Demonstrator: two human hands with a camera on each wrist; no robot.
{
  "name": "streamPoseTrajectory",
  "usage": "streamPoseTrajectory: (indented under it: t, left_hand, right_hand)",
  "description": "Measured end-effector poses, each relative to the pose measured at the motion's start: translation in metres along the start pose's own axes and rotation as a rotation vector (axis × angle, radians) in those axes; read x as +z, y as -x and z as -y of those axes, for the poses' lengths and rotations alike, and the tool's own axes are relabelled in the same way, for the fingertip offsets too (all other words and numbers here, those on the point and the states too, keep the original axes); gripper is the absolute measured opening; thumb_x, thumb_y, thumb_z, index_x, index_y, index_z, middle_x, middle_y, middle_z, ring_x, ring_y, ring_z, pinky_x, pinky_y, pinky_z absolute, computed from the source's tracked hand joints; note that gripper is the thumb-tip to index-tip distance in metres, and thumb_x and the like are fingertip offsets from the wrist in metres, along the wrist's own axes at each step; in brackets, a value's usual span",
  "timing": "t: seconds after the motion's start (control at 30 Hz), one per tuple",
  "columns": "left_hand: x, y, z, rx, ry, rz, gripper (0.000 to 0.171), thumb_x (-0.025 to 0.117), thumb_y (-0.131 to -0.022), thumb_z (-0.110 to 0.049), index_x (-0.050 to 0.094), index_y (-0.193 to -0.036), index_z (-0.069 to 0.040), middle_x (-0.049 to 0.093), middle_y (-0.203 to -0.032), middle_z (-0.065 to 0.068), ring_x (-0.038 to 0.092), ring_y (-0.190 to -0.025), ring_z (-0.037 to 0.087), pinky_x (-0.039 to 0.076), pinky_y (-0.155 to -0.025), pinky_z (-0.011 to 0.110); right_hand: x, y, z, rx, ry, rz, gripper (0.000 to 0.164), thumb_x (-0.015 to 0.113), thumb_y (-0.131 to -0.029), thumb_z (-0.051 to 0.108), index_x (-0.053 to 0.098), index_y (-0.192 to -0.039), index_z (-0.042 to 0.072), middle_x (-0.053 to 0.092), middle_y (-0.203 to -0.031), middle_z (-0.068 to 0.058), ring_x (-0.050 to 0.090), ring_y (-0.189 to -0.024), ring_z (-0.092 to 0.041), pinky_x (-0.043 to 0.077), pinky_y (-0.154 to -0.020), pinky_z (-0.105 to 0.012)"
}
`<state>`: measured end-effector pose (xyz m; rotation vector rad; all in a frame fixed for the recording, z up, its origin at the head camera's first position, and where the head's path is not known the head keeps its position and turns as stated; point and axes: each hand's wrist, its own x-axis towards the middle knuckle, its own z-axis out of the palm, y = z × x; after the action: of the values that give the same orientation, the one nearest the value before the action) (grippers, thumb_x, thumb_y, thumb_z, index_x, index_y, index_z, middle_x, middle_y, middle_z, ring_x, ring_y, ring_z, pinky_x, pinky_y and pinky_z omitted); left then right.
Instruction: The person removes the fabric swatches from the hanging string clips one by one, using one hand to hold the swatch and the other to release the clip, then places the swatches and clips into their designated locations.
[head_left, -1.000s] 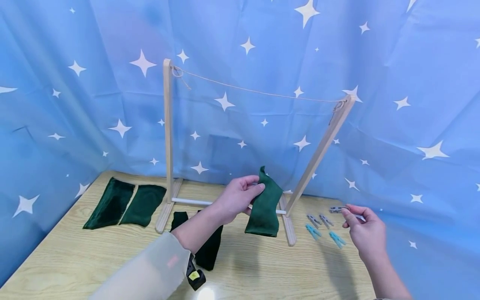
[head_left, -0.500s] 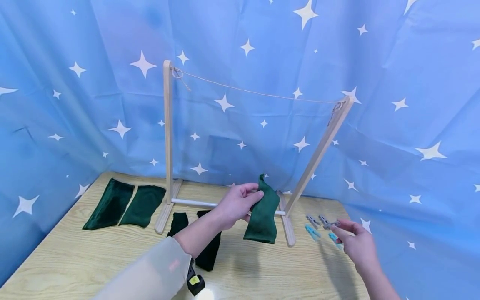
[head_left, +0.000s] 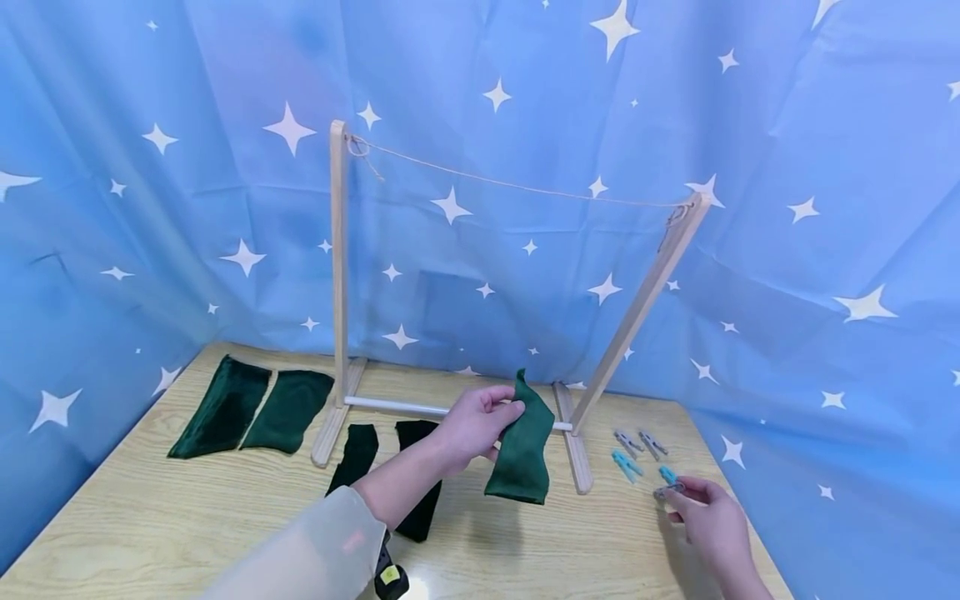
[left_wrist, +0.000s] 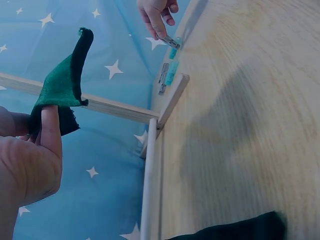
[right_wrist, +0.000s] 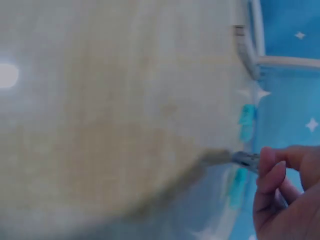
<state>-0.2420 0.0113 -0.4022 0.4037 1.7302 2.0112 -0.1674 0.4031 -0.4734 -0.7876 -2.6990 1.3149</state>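
In the head view, my left hand [head_left: 474, 427] pinches a small dark green cloth [head_left: 523, 454] by its left edge, and the cloth hangs above the table. The left wrist view shows thumb and fingers on either side of this cloth [left_wrist: 59, 87]. Over the table's right side, my right hand [head_left: 708, 518] pinches a grey clothespin [head_left: 663, 492] between thumb and fingers, low over a teal clothespin [head_left: 668, 475] that it partly hides. In the right wrist view the held clothespin [right_wrist: 245, 160] points left from the fingertips. Another teal clothespin [head_left: 627, 465] lies nearby.
Two grey clothespins [head_left: 652, 444] lie behind the teal ones. A wooden drying stand [head_left: 340, 267] with a sagging string [head_left: 517, 185] stands behind my hands. Green cloths [head_left: 288, 410] lie at the left; darker ones [head_left: 358, 454] lie partly under my left arm. A starry curtain [head_left: 465, 317] hangs behind.
My right hand has moved down and toward me with the grey clothespin, from beyond the others to beside the front teal one. My left hand has lowered slightly with the green cloth.
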Motion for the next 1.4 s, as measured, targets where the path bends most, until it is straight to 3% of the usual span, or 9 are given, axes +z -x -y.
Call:
streamPoseTrajectory:
  t: [0.17,0.4,0.5,0.67,0.83,0.97,1.13,1.27,1.4]
  left_hand:
    - [0.002,0.001,0.007,-0.010,0.005,-0.010,0.040,0.060,-0.115,-0.023,0.062,-0.152,-0.008,0.080,-0.105,0.005,0.074,-0.076,0.013,0.064,-0.062,0.029]
    - [0.003,0.001,0.013,-0.038,0.020,-0.021,0.042,0.059,-0.115,-0.023,0.061,-0.154,-0.008,0.079,-0.109,0.007,0.076,-0.078,0.015,0.066,-0.065,0.032]
    - [0.003,0.000,0.016,-0.061,0.018,-0.030,0.044,0.059,-0.116,-0.025,0.059,-0.157,-0.010,0.078,-0.107,0.006,0.075,-0.077,0.015,0.063,-0.061,0.028]
    - [0.003,-0.001,0.024,-0.099,-0.007,-0.015,0.045,0.056,-0.116,-0.023,0.056,-0.159,-0.008,0.076,-0.099,0.003,0.068,-0.068,0.011,0.058,-0.057,0.024]
    - [0.002,-0.002,0.040,-0.182,-0.040,-0.017,0.049,0.053,-0.117,-0.020,0.049,-0.164,-0.008,0.070,-0.082,0.001,0.058,-0.055,0.010,0.052,-0.051,0.023]
    - [0.004,-0.004,0.054,-0.231,-0.046,-0.002,0.051,0.049,-0.118,-0.018,0.042,-0.168,-0.008,0.071,-0.079,0.003,0.063,-0.057,0.012,0.054,-0.049,0.025]
    - [0.000,-0.008,0.069,-0.262,-0.074,0.024,0.048,0.045,-0.118,-0.013,0.045,-0.166,-0.007,0.078,-0.092,0.012,0.070,-0.063,0.015,0.056,-0.050,0.026]
    - [-0.010,-0.003,0.075,-0.247,-0.258,-0.046,0.050,0.046,-0.116,-0.010,0.044,-0.166,-0.001,0.075,-0.120,0.019,0.060,-0.059,0.015,0.051,-0.049,0.026]
    - [-0.018,0.005,0.063,-0.238,-0.463,-0.104,0.056,0.053,-0.114,-0.013,0.040,-0.165,0.005,0.060,-0.150,0.025,0.059,-0.071,0.017,0.052,-0.058,0.032]
  right_hand:
    - [0.008,0.003,-0.015,0.056,0.021,-0.027,0.057,0.070,-0.105,0.026,0.052,-0.145,-0.011,0.070,-0.120,-0.029,0.073,-0.074,-0.015,0.058,-0.062,-0.035]
    - [0.012,0.001,-0.023,0.138,-0.028,0.067,0.059,0.067,-0.105,0.024,0.045,-0.148,-0.010,0.070,-0.086,-0.007,0.066,-0.073,-0.020,0.059,-0.063,-0.037]
    - [0.009,-0.001,-0.027,0.140,-0.018,0.111,0.067,0.068,-0.107,0.031,0.040,-0.151,-0.010,0.069,-0.088,-0.009,0.065,-0.076,-0.022,0.058,-0.066,-0.039]
    - [0.006,-0.002,-0.027,0.106,0.077,0.143,0.082,0.073,-0.103,0.049,0.041,-0.151,-0.009,0.067,-0.110,-0.015,0.061,-0.091,-0.028,0.049,-0.071,-0.037]
    - [0.010,0.000,-0.028,0.098,0.075,0.145,0.081,0.073,-0.103,0.048,0.041,-0.151,-0.010,0.066,-0.109,-0.015,0.061,-0.088,-0.026,0.052,-0.069,-0.037]
    - [0.013,0.002,-0.028,0.103,0.067,0.140,0.081,0.072,-0.104,0.047,0.040,-0.152,-0.009,0.063,-0.109,-0.014,0.063,-0.082,-0.022,0.057,-0.067,-0.037]
    - [0.015,0.003,-0.029,0.096,0.088,0.140,0.082,0.071,-0.104,0.050,0.039,-0.152,-0.009,0.059,-0.113,-0.017,0.065,-0.083,-0.022,0.059,-0.067,-0.037]
    - [0.015,0.004,-0.029,0.093,0.097,0.146,0.084,0.072,-0.104,0.051,0.040,-0.152,-0.010,0.059,-0.116,-0.020,0.065,-0.087,-0.024,0.059,-0.068,-0.037]
    - [0.013,0.003,-0.028,0.084,0.094,0.140,0.084,0.072,-0.103,0.049,0.038,-0.152,-0.010,0.058,-0.115,-0.019,0.063,-0.088,-0.023,0.061,-0.068,-0.035]
